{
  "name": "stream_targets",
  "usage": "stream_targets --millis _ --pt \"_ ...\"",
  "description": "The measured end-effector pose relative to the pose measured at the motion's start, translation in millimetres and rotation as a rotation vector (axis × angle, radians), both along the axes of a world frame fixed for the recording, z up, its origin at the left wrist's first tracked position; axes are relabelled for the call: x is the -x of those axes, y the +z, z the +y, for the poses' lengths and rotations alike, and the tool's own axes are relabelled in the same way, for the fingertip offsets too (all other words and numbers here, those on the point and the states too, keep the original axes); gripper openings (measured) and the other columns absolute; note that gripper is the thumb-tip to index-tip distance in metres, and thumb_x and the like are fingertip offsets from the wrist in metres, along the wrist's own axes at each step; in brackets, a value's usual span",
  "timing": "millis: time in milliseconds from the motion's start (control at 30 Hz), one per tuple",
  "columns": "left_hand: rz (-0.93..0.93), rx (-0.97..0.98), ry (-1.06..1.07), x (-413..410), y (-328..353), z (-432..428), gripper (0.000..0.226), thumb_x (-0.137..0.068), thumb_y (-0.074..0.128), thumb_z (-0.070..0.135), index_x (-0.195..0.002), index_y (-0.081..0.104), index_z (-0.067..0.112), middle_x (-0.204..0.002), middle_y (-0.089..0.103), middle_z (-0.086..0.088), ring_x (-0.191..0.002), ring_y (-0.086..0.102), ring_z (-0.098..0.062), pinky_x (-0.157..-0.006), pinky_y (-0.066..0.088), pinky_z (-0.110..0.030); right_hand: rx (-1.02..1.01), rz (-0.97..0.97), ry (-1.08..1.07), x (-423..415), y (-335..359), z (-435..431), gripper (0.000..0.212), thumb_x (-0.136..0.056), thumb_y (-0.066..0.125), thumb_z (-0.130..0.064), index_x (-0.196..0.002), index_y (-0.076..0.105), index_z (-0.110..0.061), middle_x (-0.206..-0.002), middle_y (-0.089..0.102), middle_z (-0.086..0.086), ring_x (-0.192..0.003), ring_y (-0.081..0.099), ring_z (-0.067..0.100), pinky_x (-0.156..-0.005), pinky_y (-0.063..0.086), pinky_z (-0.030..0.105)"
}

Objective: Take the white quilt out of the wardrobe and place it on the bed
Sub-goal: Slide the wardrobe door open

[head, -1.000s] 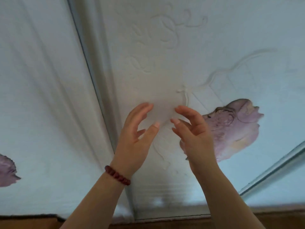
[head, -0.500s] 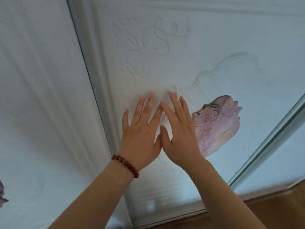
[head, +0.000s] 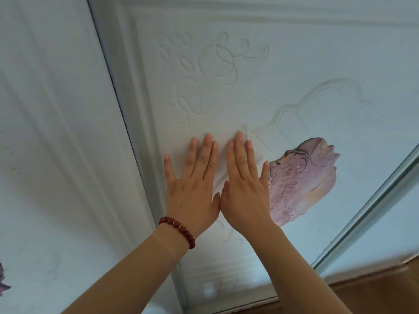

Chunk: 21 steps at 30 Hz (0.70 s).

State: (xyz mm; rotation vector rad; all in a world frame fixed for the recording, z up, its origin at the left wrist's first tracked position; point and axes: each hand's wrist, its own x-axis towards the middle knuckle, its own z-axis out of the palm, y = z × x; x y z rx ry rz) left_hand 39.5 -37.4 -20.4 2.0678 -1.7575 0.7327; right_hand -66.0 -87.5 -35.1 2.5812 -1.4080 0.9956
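Note:
A white wardrobe door panel [head: 260, 91] with embossed flower carving and a purple flower print [head: 301, 180] fills the head view. My left hand [head: 192, 186], with a red bead bracelet at the wrist, lies flat on the panel, fingers spread. My right hand [head: 244, 186] presses flat beside it, thumbs almost touching, next to the purple print. Both hands hold nothing. The wardrobe is closed here; the white quilt and the bed are out of sight.
Another white door panel [head: 56, 155] lies to the left past a grey frame strip [head: 127, 109]. A third panel [head: 390, 225] sits at the right behind a metal edge. Wooden floor [head: 374, 295] shows at the bottom right.
My hands went from raised with curled fingers to lying flat on the door panel. The view has shifted so the panel and purple print sit further right.

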Motion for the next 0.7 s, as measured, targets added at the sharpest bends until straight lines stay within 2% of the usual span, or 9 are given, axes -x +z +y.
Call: stream_targets --millis 100,233,367,500,600,700 --pt "-0.003 0.001 -0.012 1.3 0.1 -2.3 0.092 -0.079 0.056 0.048 -0.148 0.005 0.014 -0.157 0.001 -0.002 -0.144 0.005 -0.021 -0.105 0.003 -0.062 0.0 -0.004 -0.001 2.1 -0.4 -2.3 0.088 -0.076 0.04 -0.019 -0.148 -0.009 -0.018 -0.156 -0.019 -0.007 -0.145 -0.013 0.011 -0.113 0.009 0.051" --pt "-0.024 0.015 -0.032 5.9 1.9 -5.7 0.094 -0.075 0.064 0.04 -0.147 0.01 0.015 -0.156 0.003 0.0 -0.144 0.008 -0.018 -0.106 0.004 -0.061 -0.009 -0.017 -0.019 5.9 -1.1 -7.0 0.091 -0.079 0.048 -0.016 -0.147 -0.013 -0.019 -0.151 -0.03 -0.011 -0.143 -0.018 0.01 -0.114 0.005 0.049" --pt "-0.038 0.003 -0.042 16.1 3.5 -12.4 0.094 -0.074 0.066 0.033 -0.147 0.01 0.015 -0.156 0.006 0.001 -0.144 0.011 -0.018 -0.106 0.002 -0.06 -0.006 -0.035 -0.04 15.1 -2.0 -14.3 0.086 -0.078 0.041 -0.015 -0.147 -0.01 -0.018 -0.153 -0.026 -0.01 -0.144 -0.016 0.01 -0.114 0.006 0.05" --pt "-0.062 -0.006 -0.039 30.0 4.8 -22.1 0.094 -0.073 0.066 0.024 -0.147 0.009 0.015 -0.156 0.005 0.002 -0.143 0.013 -0.017 -0.105 0.003 -0.061 -0.01 -0.053 -0.076 28.4 -2.2 -23.7 0.091 -0.076 0.044 -0.006 -0.147 -0.011 -0.02 -0.154 -0.022 -0.01 -0.144 -0.013 0.011 -0.115 0.007 0.052" --pt "-0.066 -0.006 -0.066 39.4 7.8 -29.0 0.094 -0.073 0.066 0.02 -0.147 0.008 0.015 -0.157 0.01 0.002 -0.143 0.014 -0.016 -0.104 0.001 -0.062 -0.026 -0.058 -0.087 40.7 0.3 -28.7 0.089 -0.076 0.038 -0.003 -0.145 -0.016 -0.021 -0.153 -0.024 -0.009 -0.144 -0.016 0.012 -0.116 0.004 0.051" --pt "-0.075 -0.002 -0.103 47.8 10.1 -34.4 0.087 -0.079 0.056 0.019 -0.147 0.003 0.015 -0.158 0.007 0.001 -0.144 0.009 -0.016 -0.103 -0.006 -0.063 -0.076 -0.123 -0.073 44.5 4.6 -27.5 0.091 -0.076 0.036 -0.002 -0.142 -0.021 -0.025 -0.151 -0.03 -0.011 -0.142 -0.022 0.007 -0.117 -0.003 0.046"
